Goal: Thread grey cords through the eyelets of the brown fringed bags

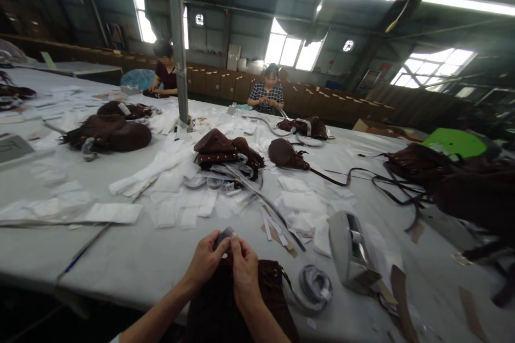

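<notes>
Both of my hands meet over a dark brown leather bag at the table's near edge. My left hand and my right hand pinch a small grey piece in a clear wrapping between fingers and thumbs. Its exact kind is too small to make out. The bag beneath has metal eyelets along its top, and my forearms cover part of it. From its right side a strap runs to a coil wrapped in grey plastic, which lies on the table.
A grey tape dispenser stands to the right. More brown bags and white paper sheets lie across the white table. A metal post rises from it. Two people work at the far side.
</notes>
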